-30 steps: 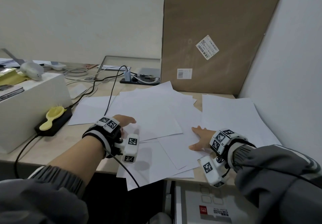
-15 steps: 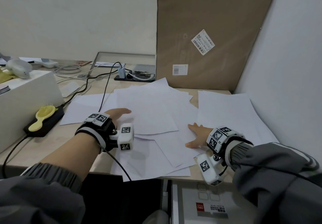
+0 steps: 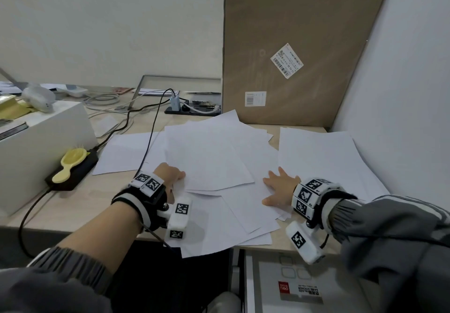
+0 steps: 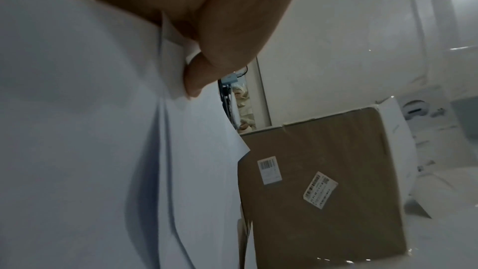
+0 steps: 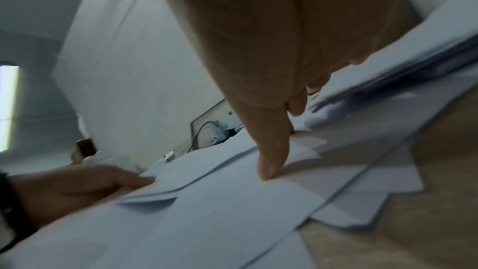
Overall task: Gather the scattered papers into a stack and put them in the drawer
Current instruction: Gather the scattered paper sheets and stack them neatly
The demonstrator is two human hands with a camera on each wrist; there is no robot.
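Lying fanned across the tabletop (image 3: 60, 205), the papers (image 3: 209, 161) form an overlapping spread whose long direction runs left to right between the two hands, with one separate group (image 3: 323, 157) set off toward the right wall. The near sheets overhang the front edge of the tabletop.

Left hand (image 3: 168, 178): rests at the left border of the central spread. The left wrist view shows the thumb and fingers (image 4: 196, 77) pinching the edge of several sheets, so this hand holds paper. The bulk of the spread lies to its right and forward.

Right hand (image 3: 280, 188): lies flat on the sheets at the right of the central spread, fingers (image 5: 271, 163) straight and slightly splayed, pressing down without gripping. The central sheets lie to its left; the separate group lies just beside it on its right, nearer to this hand than to the other.

Governing relation: the central spread sits between the hands, so an inward sweep of both hands along the left-right axis would likely close it into one pile. The right-hand group then needs a leftward pull by the right hand.

Task status, as judged: gathering is at an early stage; no squared stack exists yet. A white unit (image 3: 302, 288) below the front edge may be the drawer, but this cannot be confirmed.

Hazard, as judged: overhanging sheets may slide off the edge during the sweep.
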